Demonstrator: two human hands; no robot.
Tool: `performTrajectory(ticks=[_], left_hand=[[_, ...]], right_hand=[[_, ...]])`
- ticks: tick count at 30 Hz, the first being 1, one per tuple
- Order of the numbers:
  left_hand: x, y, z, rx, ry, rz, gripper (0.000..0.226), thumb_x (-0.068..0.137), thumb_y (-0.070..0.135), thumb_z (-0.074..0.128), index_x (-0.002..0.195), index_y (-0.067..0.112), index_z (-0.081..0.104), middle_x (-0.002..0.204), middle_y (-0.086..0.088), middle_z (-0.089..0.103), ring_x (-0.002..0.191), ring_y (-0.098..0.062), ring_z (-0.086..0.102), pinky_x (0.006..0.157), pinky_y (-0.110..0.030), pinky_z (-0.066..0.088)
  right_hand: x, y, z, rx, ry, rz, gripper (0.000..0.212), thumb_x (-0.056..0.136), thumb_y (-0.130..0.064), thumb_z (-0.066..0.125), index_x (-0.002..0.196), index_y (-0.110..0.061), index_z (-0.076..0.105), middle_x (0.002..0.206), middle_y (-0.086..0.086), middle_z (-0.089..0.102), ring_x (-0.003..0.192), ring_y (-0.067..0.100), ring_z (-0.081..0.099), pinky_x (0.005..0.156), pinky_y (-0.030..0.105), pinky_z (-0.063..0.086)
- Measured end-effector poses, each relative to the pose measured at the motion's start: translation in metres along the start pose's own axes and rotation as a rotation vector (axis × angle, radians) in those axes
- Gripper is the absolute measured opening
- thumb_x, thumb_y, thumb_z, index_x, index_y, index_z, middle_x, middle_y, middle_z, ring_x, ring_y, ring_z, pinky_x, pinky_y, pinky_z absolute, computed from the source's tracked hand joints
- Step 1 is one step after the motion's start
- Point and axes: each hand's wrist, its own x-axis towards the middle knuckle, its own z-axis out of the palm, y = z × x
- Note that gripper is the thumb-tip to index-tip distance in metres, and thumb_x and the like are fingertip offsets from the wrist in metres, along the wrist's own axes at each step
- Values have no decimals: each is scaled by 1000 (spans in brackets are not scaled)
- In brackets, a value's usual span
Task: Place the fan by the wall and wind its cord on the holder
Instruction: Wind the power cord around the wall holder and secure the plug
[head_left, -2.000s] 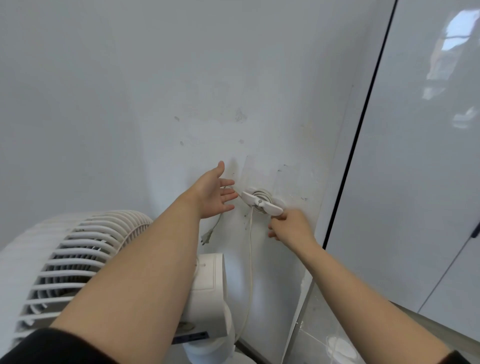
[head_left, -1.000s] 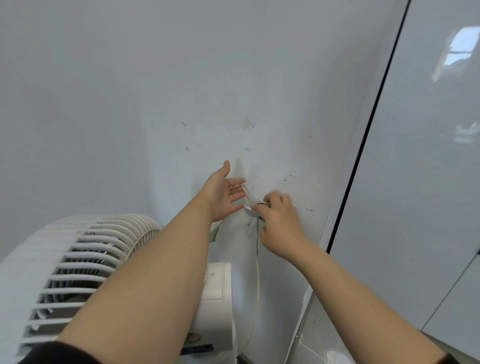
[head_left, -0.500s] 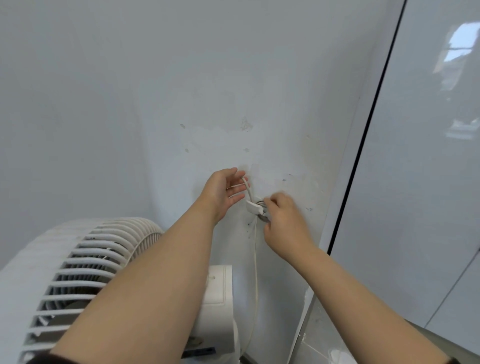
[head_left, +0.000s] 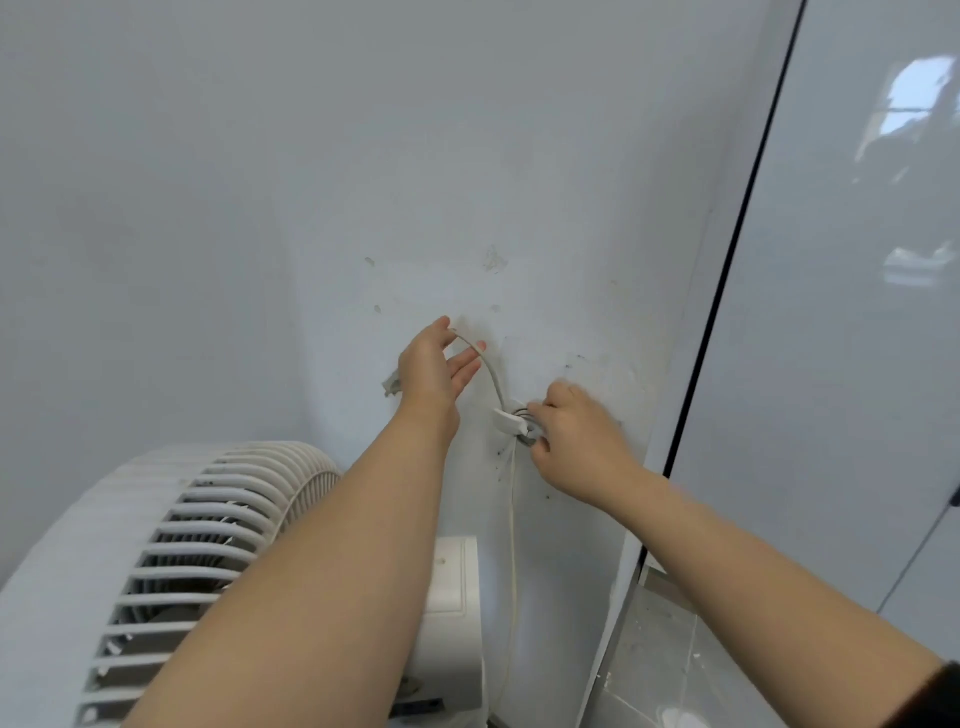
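Note:
A white fan (head_left: 171, 561) stands close to the white wall at the lower left, partly hidden by my left forearm. Its thin white cord (head_left: 513, 525) rises along the wall to a small white holder (head_left: 510, 420) fixed there, with several turns wound on it. From the holder the cord arcs up and left over the fingers of my left hand (head_left: 434, 374), whose fingers are apart and bear the cord. The plug (head_left: 391, 383) peeks out behind that hand. My right hand (head_left: 571, 441) is closed on the holder's right side.
The wall (head_left: 311, 182) fills most of the view, scuffed around the holder. A glossy white panel (head_left: 841, 312) with a black edge strip stands at the right. Speckled floor tiles (head_left: 654, 660) show below it.
My left hand has lifted the cord end up and left, so it now arcs over the holder. My right hand moved from below the holder onto it. The hanging plug rose with the hand.

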Motion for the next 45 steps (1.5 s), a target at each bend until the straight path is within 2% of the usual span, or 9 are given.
performTrajectory(ticks=[4,9,15,23,26,31,35,37,45], left_hand=[[-5,5,-3,24,-36,30,26,93,9,45,114,4,59,121,-7,59,100,-32,68,78,-29,56],[-8,11,-7,21,-56,45,16,90,9,50,97,5,63,101,-6,66,98,-32,68,79,-31,55],[-9,12,-6,36,-88,58,20,89,10,47,95,8,67,98,-6,69,101,-24,67,79,-25,51],[-8,16,-12,-190,-45,-31,38,95,14,40,131,9,50,120,-12,60,111,-24,57,94,-37,43],[-6,13,-11,-36,-44,-26,36,95,13,43,129,7,53,108,-8,64,108,-22,60,89,-35,47],[-6,3,-4,564,-84,10,39,87,1,39,121,17,50,85,-4,65,74,-15,61,65,-28,46],[-2,-6,-12,982,-7,-20,14,80,2,42,79,10,53,66,-11,59,55,-25,55,58,-28,43],[2,-2,-15,1051,68,-48,11,78,4,52,68,7,55,63,-12,56,58,-26,53,59,-27,42],[1,1,-14,1019,52,-129,13,82,0,52,80,1,64,59,-11,53,52,-23,52,61,-28,44]], right_hand=[[18,-4,-6,59,-67,133,24,88,-21,48,81,-4,64,86,4,46,82,26,52,62,31,34],[37,-14,-17,223,-11,240,31,91,-22,55,121,-18,62,112,4,60,102,21,56,80,29,41],[50,-24,-21,489,-33,332,9,85,-22,65,87,-17,73,59,-7,57,50,9,52,63,29,50],[43,-16,-19,503,142,393,16,79,-14,59,64,-12,65,51,-8,52,48,7,47,49,22,35],[42,-15,-20,483,253,417,13,80,-15,59,70,-10,65,55,-5,52,56,13,48,54,25,36],[52,-15,-35,746,268,449,12,80,-7,57,71,-12,62,54,-2,63,44,8,52,51,22,44],[51,-12,-41,830,172,448,13,79,0,52,71,-9,58,58,7,67,37,13,54,40,23,43],[49,-11,-45,836,154,457,12,78,2,49,73,-6,56,56,10,64,34,11,51,38,21,41],[39,-8,-71,1162,-143,575,16,79,-1,42,70,-2,54,61,21,64,47,26,59,47,25,48]])
